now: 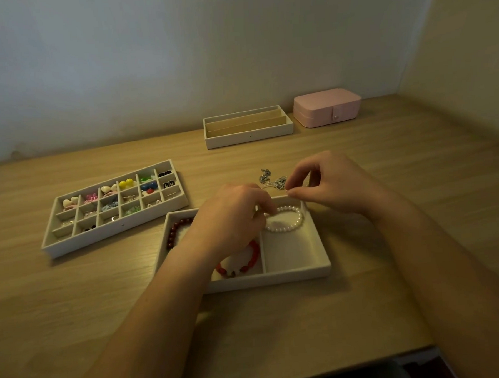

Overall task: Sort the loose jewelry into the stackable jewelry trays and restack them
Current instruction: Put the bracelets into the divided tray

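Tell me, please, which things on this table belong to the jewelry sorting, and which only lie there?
Belong to the job:
- silver chain pile, pinched by the right hand
- bracelet tray with pearl bracelet, under the left hand
- many-compartment tray of earrings
- long-slot tray, apparently unfilled

Just lying about:
- pink case, closed

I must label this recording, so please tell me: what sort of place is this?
Probably a home desk in a corner of a room: a wooden tabletop against plain walls, a pink jewelry box, and trays of earrings and bracelets.
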The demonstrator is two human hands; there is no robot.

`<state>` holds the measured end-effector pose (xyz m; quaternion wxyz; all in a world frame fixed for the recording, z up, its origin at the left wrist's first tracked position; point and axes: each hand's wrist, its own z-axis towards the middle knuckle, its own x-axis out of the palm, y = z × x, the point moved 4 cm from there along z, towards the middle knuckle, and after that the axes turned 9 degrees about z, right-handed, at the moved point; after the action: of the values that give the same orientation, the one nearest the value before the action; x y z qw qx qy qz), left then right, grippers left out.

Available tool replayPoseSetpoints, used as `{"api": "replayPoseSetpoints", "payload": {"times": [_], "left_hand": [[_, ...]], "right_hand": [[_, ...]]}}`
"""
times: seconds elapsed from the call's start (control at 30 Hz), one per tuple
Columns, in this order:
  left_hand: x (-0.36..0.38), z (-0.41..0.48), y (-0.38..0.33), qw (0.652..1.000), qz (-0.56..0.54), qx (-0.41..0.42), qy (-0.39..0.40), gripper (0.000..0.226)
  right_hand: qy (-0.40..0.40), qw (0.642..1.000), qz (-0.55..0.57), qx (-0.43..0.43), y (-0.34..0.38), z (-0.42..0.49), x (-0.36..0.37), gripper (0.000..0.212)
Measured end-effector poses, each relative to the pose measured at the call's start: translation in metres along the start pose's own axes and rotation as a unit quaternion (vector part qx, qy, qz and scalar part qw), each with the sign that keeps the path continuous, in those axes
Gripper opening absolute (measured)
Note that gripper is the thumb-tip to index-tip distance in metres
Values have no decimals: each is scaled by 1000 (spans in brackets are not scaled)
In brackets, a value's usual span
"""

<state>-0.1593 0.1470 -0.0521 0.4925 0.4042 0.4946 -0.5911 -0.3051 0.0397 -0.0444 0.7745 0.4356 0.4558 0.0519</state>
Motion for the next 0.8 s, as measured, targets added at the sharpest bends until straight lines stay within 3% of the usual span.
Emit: {"api": "replayPoseSetpoints", "payload": {"times": [0.27,0.5,0.57,0.7,0.8], "left_hand": [[7,1,-1,996,36,23,77,33],[8,1,-1,996,0,25,85,32],[7,0,-1,997,-12,19,73,29],[2,8,9,995,-95,-32,13,22],[-4,27,23,989,-110,-97,-35,18]], "right_hand": [[148,987,-41,55,0,-4,13,36],[180,981,-48,60,0,-7,15,39],[142,988,-30,53,2,-5,14,35],[-33,999,19,23,-2,3,7,31],[-79,995,38,41,-7,6,10,30]]}}
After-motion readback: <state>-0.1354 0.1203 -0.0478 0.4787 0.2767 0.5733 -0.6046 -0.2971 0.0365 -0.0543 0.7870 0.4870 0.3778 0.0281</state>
